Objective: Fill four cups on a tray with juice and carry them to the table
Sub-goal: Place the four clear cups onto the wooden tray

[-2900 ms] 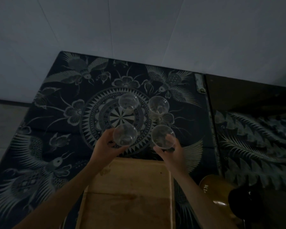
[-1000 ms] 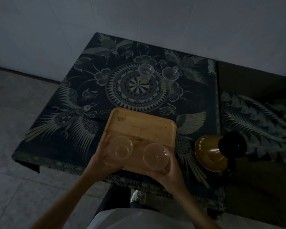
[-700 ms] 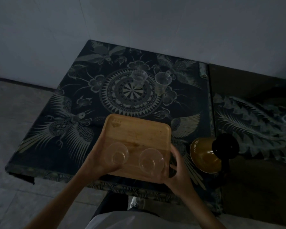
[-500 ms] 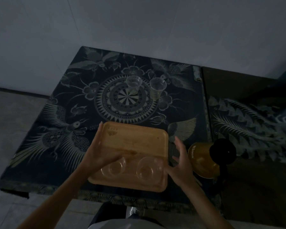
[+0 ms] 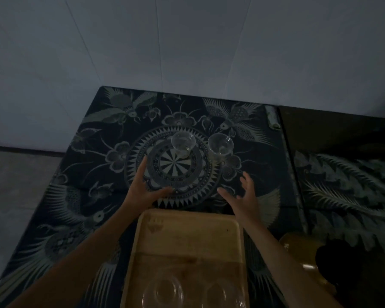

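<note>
The room is dim. A pale wall (image 5: 187,45) with faint panel seams rises behind the surface (image 5: 93,165), which wears a dark cloth printed with birds, flowers and a central medallion. Grey floor (image 5: 16,178) shows at left; a second, similarly patterned surface (image 5: 347,196) stands at right.

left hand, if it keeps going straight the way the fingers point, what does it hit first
Probably the left clear cup on the tablecloth's round medallion. The left hand is open, aimed that way with only bare cloth between, though depth is hard to judge in this dim view.

Clear cups — four: two on the tray (image 5: 188,241), at (image 5: 163,293) and (image 5: 222,295); two on the cloth, (image 5: 182,142) and (image 5: 220,144). One jug (image 5: 298,250). Hands — two, (image 5: 142,190) and (image 5: 245,200).
</note>
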The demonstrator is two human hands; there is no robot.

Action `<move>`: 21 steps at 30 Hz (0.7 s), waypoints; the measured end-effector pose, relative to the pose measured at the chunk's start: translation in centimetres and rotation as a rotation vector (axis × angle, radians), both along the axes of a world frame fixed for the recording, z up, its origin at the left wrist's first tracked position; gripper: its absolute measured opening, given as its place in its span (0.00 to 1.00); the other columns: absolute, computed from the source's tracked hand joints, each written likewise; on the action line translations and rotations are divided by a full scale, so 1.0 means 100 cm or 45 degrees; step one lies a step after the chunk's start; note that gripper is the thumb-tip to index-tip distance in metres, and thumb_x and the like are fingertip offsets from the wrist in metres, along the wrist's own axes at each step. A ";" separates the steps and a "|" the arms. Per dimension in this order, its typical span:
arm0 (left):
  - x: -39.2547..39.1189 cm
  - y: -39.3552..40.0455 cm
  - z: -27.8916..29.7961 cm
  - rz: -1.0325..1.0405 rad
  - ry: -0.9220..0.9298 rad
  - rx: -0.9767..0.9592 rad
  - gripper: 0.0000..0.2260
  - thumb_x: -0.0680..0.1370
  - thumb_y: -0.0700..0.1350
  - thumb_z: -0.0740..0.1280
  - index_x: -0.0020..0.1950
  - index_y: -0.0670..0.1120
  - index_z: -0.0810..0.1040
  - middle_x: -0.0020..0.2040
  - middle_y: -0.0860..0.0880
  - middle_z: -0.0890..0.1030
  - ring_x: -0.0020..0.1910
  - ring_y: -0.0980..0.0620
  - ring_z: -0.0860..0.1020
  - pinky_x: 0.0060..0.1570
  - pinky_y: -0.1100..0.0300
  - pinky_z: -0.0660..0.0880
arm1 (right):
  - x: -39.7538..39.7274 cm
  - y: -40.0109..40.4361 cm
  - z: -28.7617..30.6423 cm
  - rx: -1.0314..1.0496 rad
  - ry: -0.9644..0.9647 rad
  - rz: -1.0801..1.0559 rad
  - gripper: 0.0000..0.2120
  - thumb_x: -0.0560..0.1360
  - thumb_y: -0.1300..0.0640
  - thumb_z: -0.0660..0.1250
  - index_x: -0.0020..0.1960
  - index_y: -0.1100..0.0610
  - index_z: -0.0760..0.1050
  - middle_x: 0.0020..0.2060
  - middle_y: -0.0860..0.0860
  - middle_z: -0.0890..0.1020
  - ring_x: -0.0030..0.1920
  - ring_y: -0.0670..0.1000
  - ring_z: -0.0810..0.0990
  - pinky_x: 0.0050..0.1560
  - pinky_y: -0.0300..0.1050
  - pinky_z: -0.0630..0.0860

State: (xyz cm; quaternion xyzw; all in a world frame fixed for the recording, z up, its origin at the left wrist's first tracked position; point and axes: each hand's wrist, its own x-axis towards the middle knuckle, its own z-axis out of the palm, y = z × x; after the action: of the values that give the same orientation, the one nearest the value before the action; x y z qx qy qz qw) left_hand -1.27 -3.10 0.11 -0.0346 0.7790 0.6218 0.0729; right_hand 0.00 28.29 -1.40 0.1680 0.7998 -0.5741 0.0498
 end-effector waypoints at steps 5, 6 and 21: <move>-0.062 0.006 -0.018 0.005 -0.073 0.058 0.58 0.60 0.63 0.84 0.83 0.59 0.54 0.81 0.59 0.60 0.80 0.57 0.61 0.77 0.44 0.66 | -0.062 -0.005 -0.019 0.010 -0.020 -0.072 0.55 0.63 0.33 0.80 0.81 0.40 0.54 0.79 0.46 0.63 0.77 0.49 0.63 0.67 0.50 0.69; -0.072 0.008 -0.023 0.010 -0.084 0.042 0.58 0.60 0.64 0.83 0.83 0.59 0.55 0.81 0.59 0.60 0.79 0.57 0.61 0.77 0.42 0.65 | -0.072 -0.006 -0.023 0.010 -0.021 -0.093 0.55 0.63 0.34 0.80 0.81 0.40 0.54 0.79 0.47 0.63 0.77 0.50 0.63 0.67 0.51 0.69; -0.148 0.048 -0.076 0.098 0.038 -0.082 0.38 0.69 0.52 0.82 0.75 0.54 0.67 0.70 0.56 0.76 0.71 0.57 0.73 0.71 0.44 0.72 | -0.138 -0.028 -0.062 -0.002 0.127 -0.166 0.40 0.69 0.48 0.81 0.75 0.46 0.65 0.68 0.44 0.74 0.68 0.41 0.74 0.63 0.42 0.76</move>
State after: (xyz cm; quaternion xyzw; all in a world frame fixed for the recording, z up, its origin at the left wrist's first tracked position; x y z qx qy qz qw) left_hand -16.10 1.68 -7.45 -0.0577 0.7978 0.5991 0.0360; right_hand -13.81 25.44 -7.62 0.1908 0.7882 -0.5845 -0.0275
